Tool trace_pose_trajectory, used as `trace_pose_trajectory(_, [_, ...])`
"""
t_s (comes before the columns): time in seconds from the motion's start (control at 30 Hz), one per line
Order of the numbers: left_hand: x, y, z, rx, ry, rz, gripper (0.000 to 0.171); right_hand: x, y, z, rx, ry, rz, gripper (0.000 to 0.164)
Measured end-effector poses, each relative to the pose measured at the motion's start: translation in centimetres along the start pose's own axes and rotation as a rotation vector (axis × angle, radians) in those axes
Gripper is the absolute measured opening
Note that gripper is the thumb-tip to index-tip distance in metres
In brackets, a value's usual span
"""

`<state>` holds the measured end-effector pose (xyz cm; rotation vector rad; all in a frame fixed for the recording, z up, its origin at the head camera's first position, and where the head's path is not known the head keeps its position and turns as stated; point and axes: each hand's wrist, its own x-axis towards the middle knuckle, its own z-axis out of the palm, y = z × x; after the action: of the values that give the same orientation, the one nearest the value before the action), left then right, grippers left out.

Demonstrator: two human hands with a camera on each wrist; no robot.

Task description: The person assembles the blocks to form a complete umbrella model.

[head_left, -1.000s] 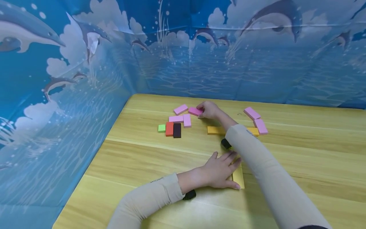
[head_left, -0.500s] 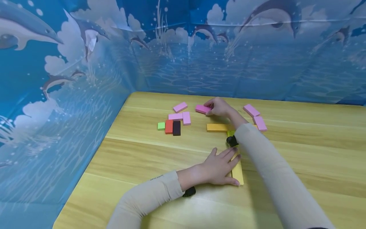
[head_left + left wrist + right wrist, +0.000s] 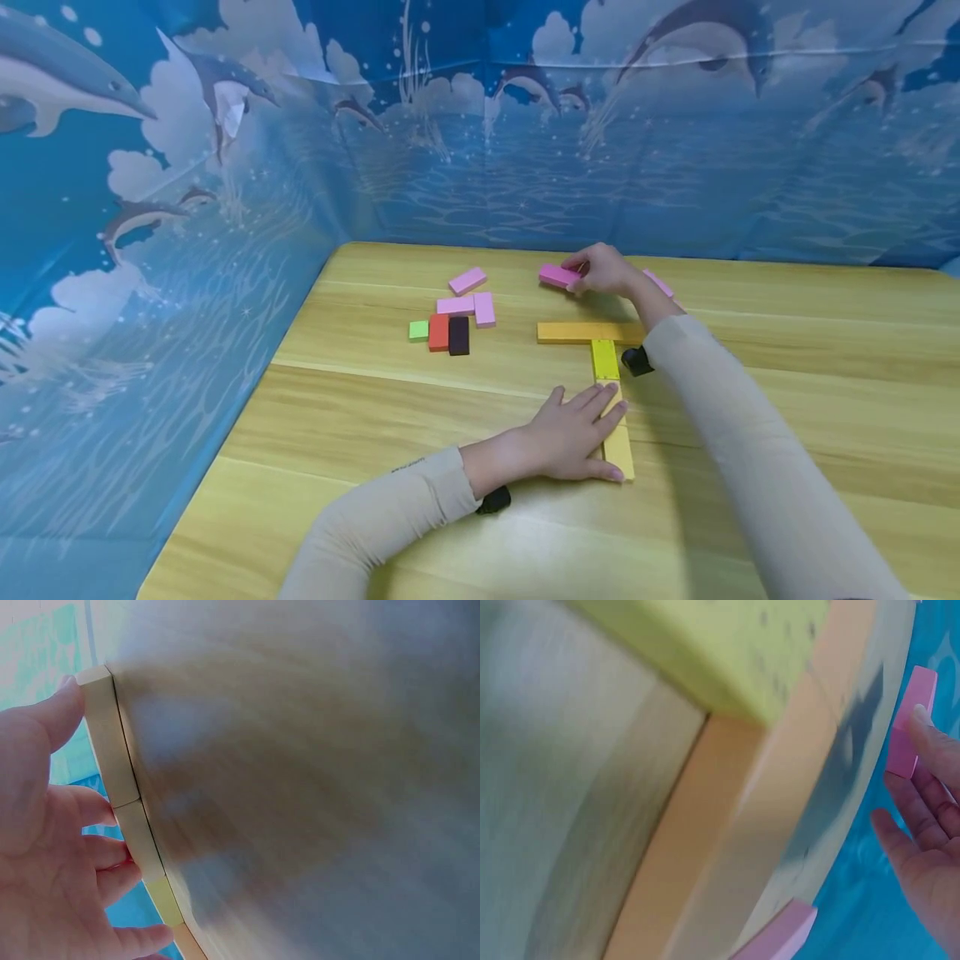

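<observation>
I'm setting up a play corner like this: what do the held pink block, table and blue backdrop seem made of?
Held pink block: perhaps painted wood or plastic; smooth, even colour. Table: wood or wood-look laminate, streaked grain with a soft sheen. Blue backdrop: probably printed fabric or thin plastic, visibly creased.

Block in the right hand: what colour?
The held block is bright pink, clearest in the head view.

A smooth, matt pink block and an equally smooth pale yellow block contrast with a wood-grained table of soft sheen, a creased, faintly shiny backdrop of cloth or plastic, and matt, wrinkled cloth sleeves.
</observation>
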<state>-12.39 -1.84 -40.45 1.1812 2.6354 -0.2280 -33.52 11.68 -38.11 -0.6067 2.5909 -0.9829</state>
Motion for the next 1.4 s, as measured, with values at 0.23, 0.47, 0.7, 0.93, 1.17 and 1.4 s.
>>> trace_pose_trajectory(0.23, [0.0,-0.1,0.2,-0.006,-0.009,-0.010,0.086,-0.7,1.4,-1.0,-0.047,0.006,0.028,0.042])
trace_pose_trajectory(0.47, [0.0,-0.2,0.3,-0.005,-0.002,-0.008,0.086,-1.7,2.1,-2.0,-0.031,0.038,0.080,0.043])
trace_pose_trajectory(0.7, [0.1,-0.1,0.1,-0.002,-0.001,0.003,0.086,-2.3,3.3,-3.0,-0.059,0.085,0.097,0.044])
trace_pose_trajectory(0.93, [0.2,0.0,0.0,0.021,-0.016,0.020,0.086,-2.6,4.1,-3.4,-0.042,0.109,0.164,0.046])
trace_pose_trajectory(1.17, [0.1,0.2,0.0,0.021,-0.013,0.030,0.087,-2.9,4.6,-3.3,-0.089,0.113,0.177,0.046])
trace_pose_trajectory(1.4, [-0.2,0.1,0.0,0.023,-0.009,0.033,0.086,-2.8,5.1,-3.0,-0.091,0.120,0.182,0.045])
